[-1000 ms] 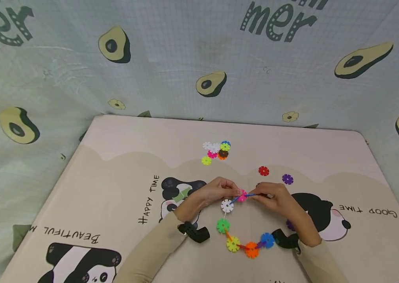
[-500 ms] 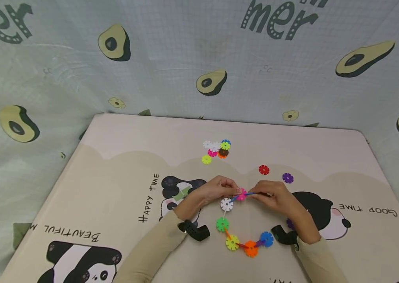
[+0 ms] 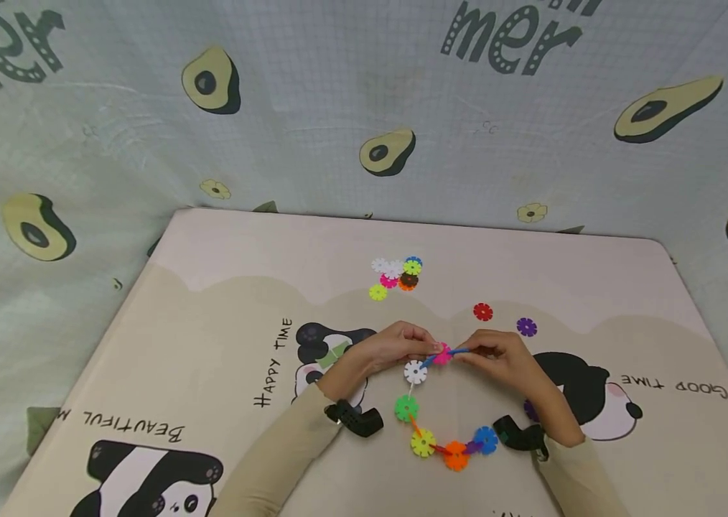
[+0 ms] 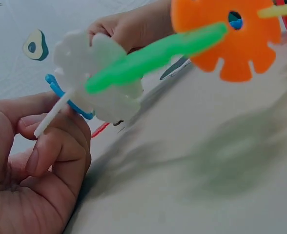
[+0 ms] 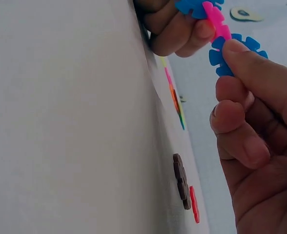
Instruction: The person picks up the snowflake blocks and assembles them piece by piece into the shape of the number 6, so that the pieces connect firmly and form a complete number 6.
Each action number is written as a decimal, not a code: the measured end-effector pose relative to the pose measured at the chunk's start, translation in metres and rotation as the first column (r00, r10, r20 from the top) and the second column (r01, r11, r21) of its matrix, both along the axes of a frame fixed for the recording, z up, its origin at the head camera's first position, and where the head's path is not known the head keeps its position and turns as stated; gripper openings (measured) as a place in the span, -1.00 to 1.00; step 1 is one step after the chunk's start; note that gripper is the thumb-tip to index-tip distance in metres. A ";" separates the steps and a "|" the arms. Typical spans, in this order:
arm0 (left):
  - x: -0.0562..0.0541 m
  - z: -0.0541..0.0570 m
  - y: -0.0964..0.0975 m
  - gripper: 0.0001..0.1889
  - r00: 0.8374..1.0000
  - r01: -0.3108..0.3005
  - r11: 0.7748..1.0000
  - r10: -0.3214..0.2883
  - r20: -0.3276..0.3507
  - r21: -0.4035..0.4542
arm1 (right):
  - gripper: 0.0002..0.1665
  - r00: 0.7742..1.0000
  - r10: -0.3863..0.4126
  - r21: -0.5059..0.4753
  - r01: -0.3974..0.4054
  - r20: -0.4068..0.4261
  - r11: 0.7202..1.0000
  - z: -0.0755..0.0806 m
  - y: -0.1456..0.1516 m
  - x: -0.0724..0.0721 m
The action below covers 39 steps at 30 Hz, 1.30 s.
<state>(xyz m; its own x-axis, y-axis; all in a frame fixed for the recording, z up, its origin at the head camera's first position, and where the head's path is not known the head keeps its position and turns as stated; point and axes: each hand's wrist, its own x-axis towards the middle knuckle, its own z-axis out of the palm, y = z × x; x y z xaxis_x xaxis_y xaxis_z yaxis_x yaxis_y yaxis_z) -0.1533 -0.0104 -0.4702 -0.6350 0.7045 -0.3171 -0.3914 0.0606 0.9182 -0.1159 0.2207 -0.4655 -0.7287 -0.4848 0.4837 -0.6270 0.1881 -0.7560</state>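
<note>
Your left hand [image 3: 396, 343] has a narrow grip, with its fingertips pinching the pink piece [image 3: 443, 353]. Your right hand [image 3: 500, 357] has a narrow grip too, with thumb and finger on a blue piece [image 5: 221, 57] that touches the pink one at its edge. You hold them close together, most likely so the little cuts line up and one side stays steady while the other side pushes. The blue piece is turned crosswise to the pink one, I think because the cuts only fit that way. On the pink piece's other side, a second blue piece [image 3: 428, 361] links it to the white piece [image 3: 415, 372]. From there the chain bends past the green piece [image 3: 406, 408], yellow piece [image 3: 423, 443] and orange piece [image 3: 456, 456] to the end blue piece [image 3: 485, 440], near your right wrist. It hangs or lies toward you, perhaps out of your fingers' way; I can't tell how much rests on the table [image 3: 209, 301]. The loose pile [image 3: 393, 269] sits farther off, while the red piece [image 3: 483, 311] and purple piece [image 3: 527, 327] lie nearer your right hand, maybe for easy grabbing.
</note>
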 end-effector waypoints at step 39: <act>0.001 0.000 0.001 -0.82 1.000 -0.022 1.000 0.022 0.018 0.021 | -0.70 0.986 0.035 0.059 -0.025 -0.165 0.998 0.004 -0.002 0.000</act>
<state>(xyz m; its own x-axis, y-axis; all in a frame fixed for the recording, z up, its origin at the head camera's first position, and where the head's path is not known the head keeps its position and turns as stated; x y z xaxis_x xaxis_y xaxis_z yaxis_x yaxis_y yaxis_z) -0.1519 -0.0095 -0.4705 -0.6449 0.6969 -0.3138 -0.4088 0.0324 0.9120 -0.1154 0.2187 -0.4611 -0.6252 -0.5353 0.5679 -0.7489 0.2068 -0.6296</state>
